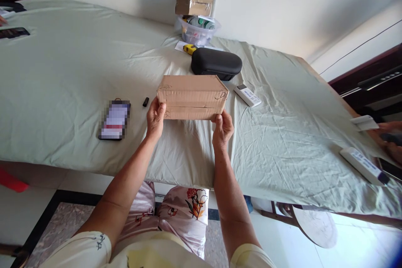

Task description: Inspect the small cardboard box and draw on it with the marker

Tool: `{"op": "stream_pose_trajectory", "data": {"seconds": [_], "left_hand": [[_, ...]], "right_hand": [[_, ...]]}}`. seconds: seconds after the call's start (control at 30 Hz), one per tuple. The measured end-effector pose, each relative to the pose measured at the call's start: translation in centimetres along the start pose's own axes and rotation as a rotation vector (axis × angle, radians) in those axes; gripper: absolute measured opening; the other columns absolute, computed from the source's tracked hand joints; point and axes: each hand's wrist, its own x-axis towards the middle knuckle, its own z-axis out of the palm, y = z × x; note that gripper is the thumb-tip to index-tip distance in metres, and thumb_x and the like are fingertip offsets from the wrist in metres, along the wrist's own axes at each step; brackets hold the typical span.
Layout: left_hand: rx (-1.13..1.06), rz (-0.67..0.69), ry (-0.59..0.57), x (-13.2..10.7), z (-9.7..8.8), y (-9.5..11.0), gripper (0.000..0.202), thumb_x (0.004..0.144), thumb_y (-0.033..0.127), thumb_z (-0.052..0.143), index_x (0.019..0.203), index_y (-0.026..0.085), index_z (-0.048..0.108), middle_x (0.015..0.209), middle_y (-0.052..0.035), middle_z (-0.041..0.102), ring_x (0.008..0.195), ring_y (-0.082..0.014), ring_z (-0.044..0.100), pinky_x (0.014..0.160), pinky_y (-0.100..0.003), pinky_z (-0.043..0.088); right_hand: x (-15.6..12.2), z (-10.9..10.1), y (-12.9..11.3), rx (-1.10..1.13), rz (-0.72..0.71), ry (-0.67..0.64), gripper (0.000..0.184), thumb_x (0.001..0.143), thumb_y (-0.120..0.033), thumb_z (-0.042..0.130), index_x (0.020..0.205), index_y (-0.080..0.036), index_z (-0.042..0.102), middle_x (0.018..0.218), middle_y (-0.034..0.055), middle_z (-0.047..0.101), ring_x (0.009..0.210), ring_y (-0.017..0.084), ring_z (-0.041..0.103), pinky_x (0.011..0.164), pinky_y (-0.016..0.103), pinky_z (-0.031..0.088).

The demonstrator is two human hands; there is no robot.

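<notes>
I hold a flat brown cardboard box (192, 96) just above the pale green sheet (63, 75), near its front edge. My left hand (155, 119) grips the box's lower left corner, thumb on the front face. My right hand (222, 127) grips the lower right corner the same way. The box is closed, with pen scribbles at its corners.
A phone (114, 119) and a small black cap (145, 101) lie left of the box. Behind it are a black case (216, 63), a white remote (248, 95), a yellow tape measure (189, 49), and a plastic tub (196, 29) topped by a cardboard box (194, 1). Another person's hand (391, 140) is at the right edge.
</notes>
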Motion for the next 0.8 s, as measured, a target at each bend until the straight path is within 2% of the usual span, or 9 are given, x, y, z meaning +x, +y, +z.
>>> {"op": "stream_pose_trajectory", "data": {"seconds": [0.1,0.27,0.4,0.5,0.57,0.67,0.73,0.8], "left_hand": [[0.016,0.016,-0.028,-0.1,0.3,0.4,0.066,0.09,0.077,0.069,0.131,0.025,0.068,0.139,-0.0113,0.073,0.135,-0.027,0.068,0.118,-0.039,0.054],[0.094,0.017,-0.022,-0.3,0.7,0.4,0.09,0.082,0.087,0.069,0.15,0.029,0.053,0.155,-0.0149,0.062,0.145,-0.0301,0.062,0.122,-0.043,0.052],[0.132,0.081,-0.032,-0.8,1.1,0.0,0.095,0.085,0.08,0.072,0.159,0.032,0.036,0.168,-0.0163,0.049,0.156,-0.0308,0.051,0.126,-0.046,0.048],[0.23,0.079,-0.054,-1.5,1.2,-0.4,0.101,0.086,0.066,0.081,0.164,0.033,0.026,0.174,-0.0173,0.04,0.161,-0.0319,0.044,0.129,-0.05,0.045],[0.319,0.085,-0.066,-2.0,1.4,-0.6,0.112,0.081,0.053,0.089,0.166,0.03,0.02,0.176,-0.0199,0.035,0.164,-0.0342,0.04,0.133,-0.053,0.039],[0.442,0.106,-0.077,-2.7,1.7,-0.8,0.127,0.073,0.037,0.097,0.168,0.025,0.015,0.178,-0.0251,0.03,0.167,-0.0385,0.032,0.138,-0.056,0.029],[0.495,0.101,-0.071,-3.1,2.0,-1.0,0.128,0.072,0.034,0.098,0.168,0.022,0.013,0.178,-0.028,0.029,0.168,-0.0406,0.03,0.138,-0.058,0.027],[0.534,0.088,-0.064,-3.4,2.3,-1.0,0.128,0.073,0.036,0.097,0.168,0.02,0.014,0.177,-0.0294,0.029,0.168,-0.0421,0.031,0.138,-0.059,0.027]], "right_hand": [[0.1,0.3,-0.2,0.124,0.057,0.087,0.046,0.099,-0.061,0.06,0.125,-0.026,0.075,0.105,0.0073,0.072,0.087,0.018,0.067,0.082,0.038,0.061],[0.1,0.6,-0.9,0.108,0.069,0.056,0.049,0.099,-0.065,0.058,0.126,-0.025,0.068,0.091,0.004,0.068,0.078,0.016,0.063,0.077,0.036,0.061],[0.0,0.7,-0.9,0.107,0.073,0.061,0.05,0.101,-0.06,0.057,0.138,-0.027,0.06,0.097,0.0051,0.069,0.085,0.017,0.066,0.079,0.035,0.061],[-0.5,1.0,-1.0,0.059,0.065,0.058,0.054,0.099,-0.057,0.059,0.145,-0.028,0.055,0.109,0.0085,0.069,0.094,0.019,0.068,0.082,0.037,0.061],[-1.1,1.5,-1.1,-0.03,0.07,0.053,0.067,0.095,-0.058,0.065,0.153,-0.029,0.048,0.129,0.0129,0.066,0.101,0.021,0.067,0.083,0.038,0.061],[-2.1,2.4,-1.0,-0.209,0.097,0.02,0.104,0.083,-0.064,0.078,0.168,-0.031,0.027,0.153,0.0192,0.05,0.109,0.026,0.064,0.087,0.045,0.062],[-2.6,3.0,-0.7,-0.3,0.118,-0.005,0.123,0.078,-0.067,0.082,0.172,-0.031,0.012,0.159,0.0225,0.042,0.115,0.03,0.062,0.094,0.052,0.062],[-3.0,3.5,-0.4,-0.35,0.134,-0.013,0.13,0.078,-0.069,0.082,0.173,-0.03,0.003,0.163,0.0249,0.036,0.12,0.032,0.06,0.101,0.057,0.059]]}}
